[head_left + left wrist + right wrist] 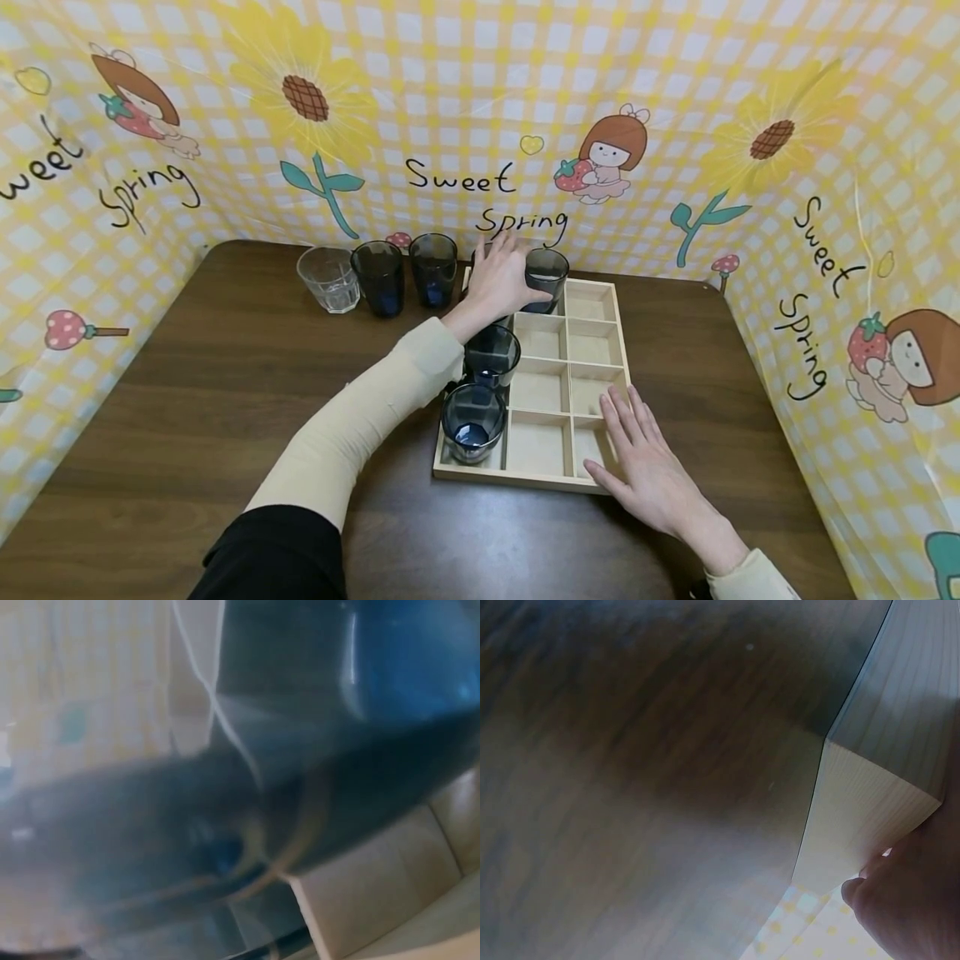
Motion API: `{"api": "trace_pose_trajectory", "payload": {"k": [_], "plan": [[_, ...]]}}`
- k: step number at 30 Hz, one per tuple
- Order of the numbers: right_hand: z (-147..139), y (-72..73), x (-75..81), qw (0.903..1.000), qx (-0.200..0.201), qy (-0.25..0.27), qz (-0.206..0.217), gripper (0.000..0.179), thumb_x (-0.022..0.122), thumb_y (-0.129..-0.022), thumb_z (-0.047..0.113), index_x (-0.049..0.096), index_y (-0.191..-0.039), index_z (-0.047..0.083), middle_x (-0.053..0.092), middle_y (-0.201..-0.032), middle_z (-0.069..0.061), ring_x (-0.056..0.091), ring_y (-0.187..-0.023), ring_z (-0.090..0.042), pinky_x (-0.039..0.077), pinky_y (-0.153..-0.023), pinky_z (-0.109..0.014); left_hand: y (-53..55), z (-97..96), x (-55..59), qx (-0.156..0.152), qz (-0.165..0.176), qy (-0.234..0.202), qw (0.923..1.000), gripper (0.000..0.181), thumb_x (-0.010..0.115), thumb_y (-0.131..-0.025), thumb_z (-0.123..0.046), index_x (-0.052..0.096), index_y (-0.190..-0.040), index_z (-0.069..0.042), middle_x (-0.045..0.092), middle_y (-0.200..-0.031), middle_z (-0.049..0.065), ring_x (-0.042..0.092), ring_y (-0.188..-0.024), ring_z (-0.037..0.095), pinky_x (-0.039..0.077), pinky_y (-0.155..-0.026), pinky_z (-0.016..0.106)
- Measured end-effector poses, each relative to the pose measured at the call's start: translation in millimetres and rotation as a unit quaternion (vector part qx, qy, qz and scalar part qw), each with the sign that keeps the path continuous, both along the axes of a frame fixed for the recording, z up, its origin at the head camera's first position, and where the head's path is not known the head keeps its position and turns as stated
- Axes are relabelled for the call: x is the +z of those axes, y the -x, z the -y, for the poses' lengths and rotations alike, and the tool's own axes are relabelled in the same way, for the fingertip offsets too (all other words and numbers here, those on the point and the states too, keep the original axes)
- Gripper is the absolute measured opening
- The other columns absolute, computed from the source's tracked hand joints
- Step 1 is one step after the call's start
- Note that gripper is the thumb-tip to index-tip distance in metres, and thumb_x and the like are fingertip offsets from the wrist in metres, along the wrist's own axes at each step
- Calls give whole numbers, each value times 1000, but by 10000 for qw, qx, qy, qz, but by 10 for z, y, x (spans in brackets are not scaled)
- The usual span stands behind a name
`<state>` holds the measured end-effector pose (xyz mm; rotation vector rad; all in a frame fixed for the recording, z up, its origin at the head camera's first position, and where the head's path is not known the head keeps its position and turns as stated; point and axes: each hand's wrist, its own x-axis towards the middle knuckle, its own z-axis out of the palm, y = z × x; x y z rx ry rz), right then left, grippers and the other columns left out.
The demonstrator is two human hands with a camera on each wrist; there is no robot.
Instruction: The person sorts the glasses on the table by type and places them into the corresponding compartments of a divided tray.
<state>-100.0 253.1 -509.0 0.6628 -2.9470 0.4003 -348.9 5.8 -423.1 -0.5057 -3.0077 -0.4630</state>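
Observation:
My left hand [498,279] reaches to the back of the wooden divided tray [525,482]. Its fingers spread over a dark glass at the back left, mostly hidden beneath them. The straight thumb overlaps the front of a smoky drinking glass [546,279] in the back middle compartment. Toward me along the left column stand another dark glass [491,357] and a blue-based glass [472,423]. Dark glass fills much of the left wrist view. At the tray's front right edge, my right hand [648,475] rests with fingers extended; the right wrist view shows it beside a wooden corner [877,787].
Left of the tray, near the back, a clear glass [332,282] stands beside two dark glasses, one nearer [378,282] and one farther back [433,273]. Beneath everything is a brown wooden table [225,400]. A yellow checked cloth [450,83] rises at the back and both sides.

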Motion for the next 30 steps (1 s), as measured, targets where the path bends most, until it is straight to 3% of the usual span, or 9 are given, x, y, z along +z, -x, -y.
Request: {"api": "trace_pose_trajectory", "payload": {"k": [2, 9, 14, 18, 24, 30], "plan": [[0, -3, -4, 10000, -13, -8, -3, 93, 68, -106, 47, 26, -172, -2, 29, -179, -26, 15, -170, -50, -1, -142, -39, -3, 2, -11, -40, 15, 88, 10000, 95, 81, -90, -70, 52, -165, -20, 31, -181, 18, 24, -171, 34, 13, -139, 65], [-3, 8, -20, 10000, 36, 10, -50, 93, 69, -105, 46, 26, -172, -3, 30, -178, -28, 16, -169, -51, -12, -138, -29, -38, 41, -16, -266, 96, 105, 9995, 92, 51, -102, -82, 42, -171, -22, 24, -183, 19, 15, -174, 36, 11, -138, 67], [4, -2, -29, 10000, 30, 47, -39, 92, 68, -106, 46, 27, -172, -3, 30, -179, -27, 16, -170, -50, -1, -142, -40, -60, 109, 5, -410, 441, -118, 9981, 87, 33, -109, -79, 36, -174, -20, 17, -185, 17, 7, -175, 34, 3, -139, 67], [10, -8, -32, 9999, 58, 79, -134, 92, 69, -106, 46, 28, -171, -3, 32, -178, -28, 17, -169, -51, 4, -143, -44, -79, 228, 86, -448, 573, -430, 9964, 84, 31, -111, -74, 31, -175, -20, 15, -186, 14, 7, -175, 34, 1, -138, 68], [-3, 7, -12, 9999, 47, 58, -141, 92, 69, -105, 46, 28, -171, -4, 31, -178, -28, 17, -168, -52, -8, -140, -32, -99, 561, 231, -262, 291, -737, 9965, 85, 32, -111, -74, 27, -176, -20, 14, -186, 13, 6, -175, 36, 2, -138, 69], [-7, 14, -9, 10000, 25, 53, -42, 93, 70, -105, 46, 28, -171, -4, 30, -178, -28, 16, -169, -51, -15, -136, -25, -66, 1006, 256, 93, 102, -682, 9976, 91, 28, -110, -78, 10, -179, -22, 2, -187, 11, 0, -175, 35, 1, -139, 67]]}}
